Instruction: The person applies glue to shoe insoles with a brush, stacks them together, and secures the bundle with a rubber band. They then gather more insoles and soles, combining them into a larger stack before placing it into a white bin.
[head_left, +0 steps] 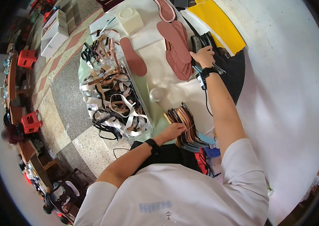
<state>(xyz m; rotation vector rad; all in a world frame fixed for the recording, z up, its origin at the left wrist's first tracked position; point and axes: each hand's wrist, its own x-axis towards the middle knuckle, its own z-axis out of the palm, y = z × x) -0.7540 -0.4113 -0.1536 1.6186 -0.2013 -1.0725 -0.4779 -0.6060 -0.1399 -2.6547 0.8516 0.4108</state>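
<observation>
My left hand is closed, thumb and fingers pinched together, at the side of a row of curved strips in black, brown, tan and pale blue. A thin line runs from its fingertips across the strips; what they hold is too small to make out. Farther off, my right hand lies over a bundle of black and grey curved strips, thumb apart from the fingers. Beside that hand is a stack of reddish-pink insoles. Another pink insole lies singly to the left.
A clear plastic bin heaped with loose straps stands at the left, with scissors by its far end. A white round knob-like thing, a cream container and a yellow sheet are on the table. Red stools stand beyond.
</observation>
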